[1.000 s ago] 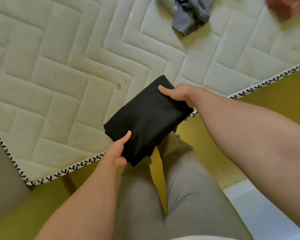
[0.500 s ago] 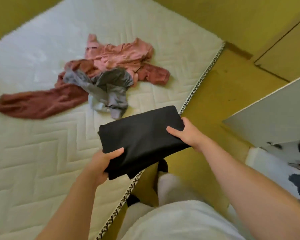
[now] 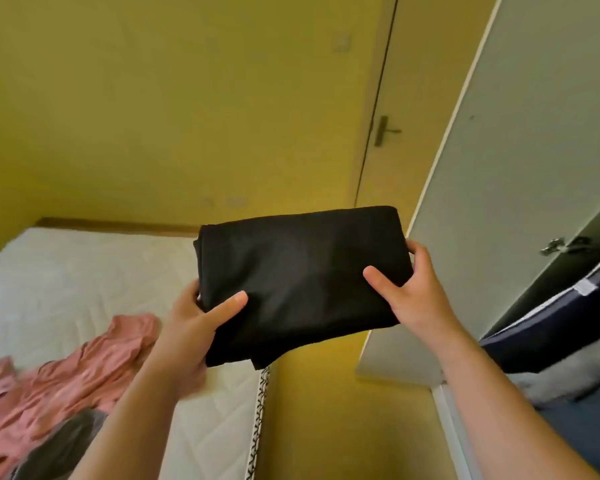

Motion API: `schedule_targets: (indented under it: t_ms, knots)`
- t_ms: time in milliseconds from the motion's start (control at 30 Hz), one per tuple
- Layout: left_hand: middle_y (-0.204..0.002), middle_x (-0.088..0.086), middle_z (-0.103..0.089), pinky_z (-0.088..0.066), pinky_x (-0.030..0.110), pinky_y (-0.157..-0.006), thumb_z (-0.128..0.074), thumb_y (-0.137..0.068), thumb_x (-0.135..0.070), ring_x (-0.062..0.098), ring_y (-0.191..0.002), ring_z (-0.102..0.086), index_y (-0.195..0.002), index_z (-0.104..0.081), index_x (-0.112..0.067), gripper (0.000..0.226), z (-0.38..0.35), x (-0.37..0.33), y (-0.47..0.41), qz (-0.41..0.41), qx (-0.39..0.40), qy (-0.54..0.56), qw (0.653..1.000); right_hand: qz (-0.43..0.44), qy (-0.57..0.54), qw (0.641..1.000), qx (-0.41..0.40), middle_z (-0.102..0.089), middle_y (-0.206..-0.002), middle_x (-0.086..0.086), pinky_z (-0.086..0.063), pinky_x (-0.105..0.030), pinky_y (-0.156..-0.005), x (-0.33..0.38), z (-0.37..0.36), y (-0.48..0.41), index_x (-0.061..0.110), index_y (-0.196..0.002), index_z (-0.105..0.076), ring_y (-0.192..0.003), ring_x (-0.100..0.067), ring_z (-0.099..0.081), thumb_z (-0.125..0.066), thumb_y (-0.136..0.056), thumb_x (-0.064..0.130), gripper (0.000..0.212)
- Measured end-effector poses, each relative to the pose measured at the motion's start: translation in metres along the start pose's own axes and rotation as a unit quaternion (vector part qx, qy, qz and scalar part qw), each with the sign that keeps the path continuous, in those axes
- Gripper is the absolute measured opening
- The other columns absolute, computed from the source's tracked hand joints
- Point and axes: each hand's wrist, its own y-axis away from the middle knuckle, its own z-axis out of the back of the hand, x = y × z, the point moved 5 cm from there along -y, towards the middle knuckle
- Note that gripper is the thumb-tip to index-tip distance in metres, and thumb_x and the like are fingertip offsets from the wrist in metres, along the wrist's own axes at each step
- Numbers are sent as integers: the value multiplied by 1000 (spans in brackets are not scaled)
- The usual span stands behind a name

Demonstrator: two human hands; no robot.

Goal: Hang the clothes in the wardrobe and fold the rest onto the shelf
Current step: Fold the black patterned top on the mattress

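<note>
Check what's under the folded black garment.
The folded black garment is held in the air by the left hand and right hand, thumbs on top. Below it are the mattress edge and yellow floor. The fingers beneath are covered by cloth.

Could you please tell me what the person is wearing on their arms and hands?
Nothing is worn that shows. The left hand and right hand have no gloves, rings or watch; the left forearm and right forearm are uncovered, no sleeve in view.
</note>
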Motion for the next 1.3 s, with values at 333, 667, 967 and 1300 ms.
schedule_targets:
  t_ms: [333, 667, 967, 1300]
  knots:
    - [-132, -16, -51, -61, 40, -76, -77, -81, -33, 6, -102, -62, -146, -30, -50, 82, -265, -137, -91, -287, 157, -109, 939, 97, 50, 908, -405, -59, -109, 13, -50, -9, -62, 72, 218, 1, 31, -130, -32, -86, 9, -63, -80, -80, 33, 69]
    - [-123, -16, -51, -55, 40, -94, -75, -87, -29, 7, -109, -55, -150, -31, -41, 78, -503, -258, -75, -388, 384, -27, 838, 144, 193, 725, -646, -50, -130, 2, -52, -8, -73, 191, 358, 51, 36, -131, -26, -104, -6, -59, -75, -84, 43, 69]
    - [-136, -3, -50, -45, 42, -108, -77, -85, -26, 23, -126, -54, -149, -35, -27, 77, -687, -319, -60, -401, 509, -3, 762, 76, 291, 600, -741, -37, -132, -4, -49, -24, -79, 251, 440, 59, 26, -125, -43, -81, -4, -50, -58, -95, 22, 34]
    - [-167, -3, -6, -19, 43, -122, -48, -89, -71, 24, -151, -17, -159, -2, -30, 94, -785, -221, -3, -562, 623, -388, 382, -390, 571, 598, -406, -52, -139, -12, -46, -44, -98, 157, 510, -2, 16, -143, -45, -120, -33, -51, -41, -102, 40, 47]
